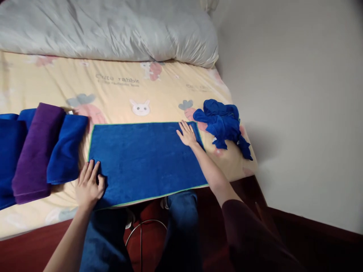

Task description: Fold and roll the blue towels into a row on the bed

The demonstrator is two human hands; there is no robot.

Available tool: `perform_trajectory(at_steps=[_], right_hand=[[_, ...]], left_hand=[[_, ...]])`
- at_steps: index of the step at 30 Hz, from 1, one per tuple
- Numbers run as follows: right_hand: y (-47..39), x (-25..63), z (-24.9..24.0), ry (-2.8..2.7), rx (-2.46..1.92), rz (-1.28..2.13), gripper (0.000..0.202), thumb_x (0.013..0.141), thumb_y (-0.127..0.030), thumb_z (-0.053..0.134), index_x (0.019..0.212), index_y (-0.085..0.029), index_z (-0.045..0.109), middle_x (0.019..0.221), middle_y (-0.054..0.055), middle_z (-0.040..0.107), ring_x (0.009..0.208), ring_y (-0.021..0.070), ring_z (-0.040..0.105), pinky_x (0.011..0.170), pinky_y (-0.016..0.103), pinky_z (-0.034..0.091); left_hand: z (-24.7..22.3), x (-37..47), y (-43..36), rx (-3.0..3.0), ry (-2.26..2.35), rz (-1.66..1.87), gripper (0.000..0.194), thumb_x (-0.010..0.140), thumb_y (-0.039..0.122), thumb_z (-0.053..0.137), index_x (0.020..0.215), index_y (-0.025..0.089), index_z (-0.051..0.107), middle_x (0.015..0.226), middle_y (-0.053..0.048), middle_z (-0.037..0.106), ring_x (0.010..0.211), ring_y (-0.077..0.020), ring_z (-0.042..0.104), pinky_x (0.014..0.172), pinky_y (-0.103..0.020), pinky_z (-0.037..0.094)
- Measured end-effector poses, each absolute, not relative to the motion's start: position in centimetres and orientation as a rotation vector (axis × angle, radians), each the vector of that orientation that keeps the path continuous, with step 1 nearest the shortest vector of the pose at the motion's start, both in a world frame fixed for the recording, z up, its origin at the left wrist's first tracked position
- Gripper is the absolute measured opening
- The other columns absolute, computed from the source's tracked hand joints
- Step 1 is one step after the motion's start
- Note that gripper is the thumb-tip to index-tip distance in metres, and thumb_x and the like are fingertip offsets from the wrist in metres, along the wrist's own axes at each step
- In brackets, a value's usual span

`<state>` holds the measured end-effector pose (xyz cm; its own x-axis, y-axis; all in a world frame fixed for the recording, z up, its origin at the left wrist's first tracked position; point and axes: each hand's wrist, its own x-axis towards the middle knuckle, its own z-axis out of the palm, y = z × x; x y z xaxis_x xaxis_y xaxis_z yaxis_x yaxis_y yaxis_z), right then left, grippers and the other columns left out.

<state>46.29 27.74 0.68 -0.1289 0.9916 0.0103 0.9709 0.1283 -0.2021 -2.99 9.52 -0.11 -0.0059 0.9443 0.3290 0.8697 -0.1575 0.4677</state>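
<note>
A blue towel [147, 158] with green edging lies spread flat on the bed, its near edge along the bed's front. My left hand [90, 185] rests on the towel's left edge, fingers apart and pointing away from me. Near the far right corner my right hand [187, 134] lies flat on the cloth with its fingers spread. Neither hand holds anything. Folded blue towels [68, 147] and a folded purple towel [39, 151] are left of my left hand. A crumpled pile of blue cloth [222, 121] sits right of my right hand.
The bed has a pale yellow sheet [113, 102] with rabbit and carrot prints. Across the back lies a grey rolled quilt [113, 30]. A plain wall [297, 113] stands at the right. Below the bed edge, a thin metal hoop [141, 223] shows between my legs.
</note>
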Motion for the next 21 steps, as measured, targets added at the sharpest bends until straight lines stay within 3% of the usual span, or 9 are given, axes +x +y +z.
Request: perform_trajectory(at_steps=[12,16,21], right_hand=[[30.7,53.4,0.4,-2.117,-2.08,0.217,0.066,0.108,-0.047,0.021,0.163,-0.01,0.025,0.17,0.012,0.024,0.158,0.0238,0.019,0.129,0.051,0.013],[22.8,52.4,0.6,-2.132,-2.064,0.103,0.068,0.107,-0.048,0.021,0.165,-0.012,0.017,0.172,0.011,0.013,0.161,0.0248,0.007,0.129,0.055,0.011],[10.1,54.8,0.9,-2.132,-2.204,0.138,0.066,0.107,-0.046,0.021,0.165,-0.014,0.021,0.171,0.009,0.019,0.16,0.0218,0.011,0.13,0.049,0.012]], left_hand=[[-0.2,-3.2,9.4,2.082,1.965,0.739,0.067,0.092,0.025,0.048,0.158,0.02,0.042,0.167,-0.006,0.033,0.155,-0.0302,0.027,0.128,-0.052,0.024],[-0.3,-3.3,9.3,2.072,1.97,0.715,0.066,0.091,0.025,0.048,0.156,0.017,0.043,0.167,-0.007,0.033,0.155,-0.0305,0.027,0.127,-0.052,0.025],[-0.1,-3.3,9.4,2.077,1.974,0.717,0.065,0.092,0.026,0.047,0.156,0.014,0.044,0.166,-0.009,0.034,0.156,-0.0292,0.026,0.128,-0.05,0.024]])
